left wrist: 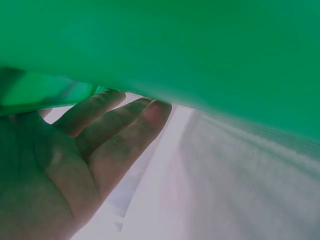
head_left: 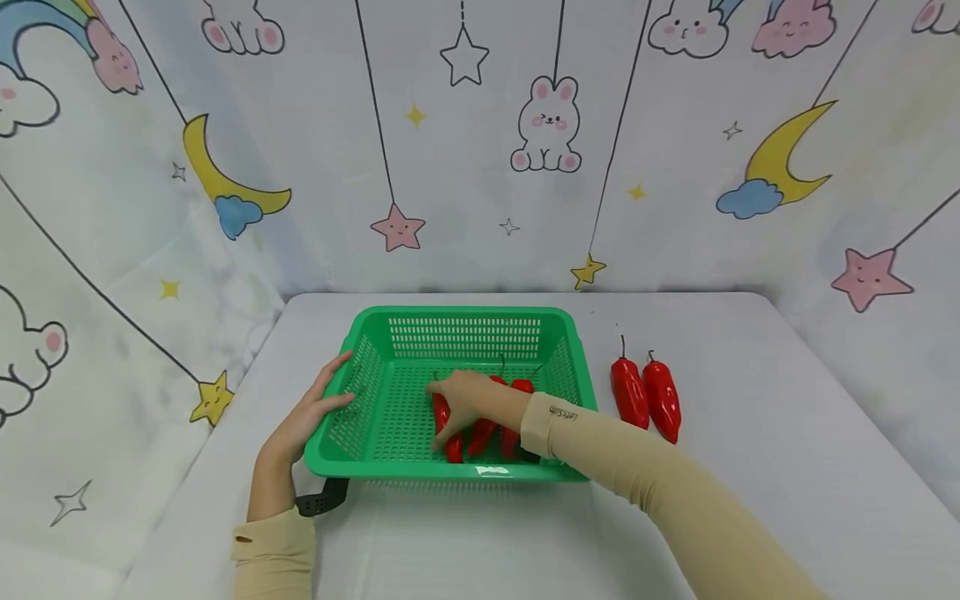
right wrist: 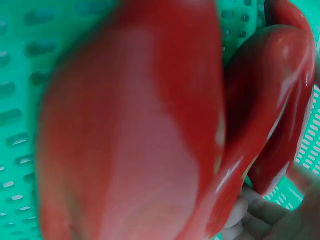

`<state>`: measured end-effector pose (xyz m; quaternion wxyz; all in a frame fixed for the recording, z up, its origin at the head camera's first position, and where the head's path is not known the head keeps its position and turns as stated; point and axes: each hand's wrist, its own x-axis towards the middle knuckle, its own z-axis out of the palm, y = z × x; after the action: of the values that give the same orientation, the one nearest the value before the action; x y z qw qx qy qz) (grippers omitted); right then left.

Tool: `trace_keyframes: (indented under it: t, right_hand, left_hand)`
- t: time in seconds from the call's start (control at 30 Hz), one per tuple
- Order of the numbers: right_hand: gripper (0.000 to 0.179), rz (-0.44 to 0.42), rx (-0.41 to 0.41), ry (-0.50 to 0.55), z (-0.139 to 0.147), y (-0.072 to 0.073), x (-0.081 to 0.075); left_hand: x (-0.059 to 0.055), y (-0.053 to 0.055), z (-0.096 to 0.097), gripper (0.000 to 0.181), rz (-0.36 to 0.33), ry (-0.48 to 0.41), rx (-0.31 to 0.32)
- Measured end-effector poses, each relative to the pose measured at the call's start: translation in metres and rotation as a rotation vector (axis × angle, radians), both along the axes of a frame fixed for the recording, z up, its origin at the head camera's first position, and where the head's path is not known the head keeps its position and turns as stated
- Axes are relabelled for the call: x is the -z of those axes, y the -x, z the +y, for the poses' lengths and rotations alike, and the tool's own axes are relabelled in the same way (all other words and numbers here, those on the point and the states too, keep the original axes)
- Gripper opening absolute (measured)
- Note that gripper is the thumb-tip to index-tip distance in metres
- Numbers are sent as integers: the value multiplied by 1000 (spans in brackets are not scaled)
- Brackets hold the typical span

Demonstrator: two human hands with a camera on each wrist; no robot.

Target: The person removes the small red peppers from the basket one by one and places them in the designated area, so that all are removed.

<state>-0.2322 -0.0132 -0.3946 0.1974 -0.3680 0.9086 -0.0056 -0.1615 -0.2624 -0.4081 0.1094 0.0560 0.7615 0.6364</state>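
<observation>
A green plastic basket [head_left: 480, 312] stands on the table, with several red peppers [head_left: 482, 435] lying inside it. My right hand [head_left: 468, 400] reaches over the front rim and grips the leftmost red pepper [head_left: 454, 448] between thumb and fingers. Close up in the right wrist view, one large pepper [right wrist: 130, 130] fills the middle, and fingertips [right wrist: 237, 212] touch another at the lower right. My left hand [head_left: 300, 421] rests against the basket's left side, thumb and a finger over the rim. From the left wrist, straight fingers [left wrist: 125, 130] show beneath the green rim [left wrist: 200, 60].
Two more red peppers [head_left: 645, 396] lie side by side on the white table [head_left: 750, 483], right of the basket. A patterned cloth [head_left: 480, 192] hangs behind and along the sides. Part of a black strap [head_left: 322, 497] shows at my left wrist.
</observation>
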Motion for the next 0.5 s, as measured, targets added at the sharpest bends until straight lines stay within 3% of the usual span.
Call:
trace_keyframes:
  t: [0.23, 0.5]
  right_hand:
    - [89, -21, 14, 33, 2, 3, 6]
    - [85, -47, 29, 74, 5, 5, 6]
  left_hand:
    - [2, -1, -1, 65, -8, 21, 0]
    - [3, 0, -2, 64, 31, 76, 21]
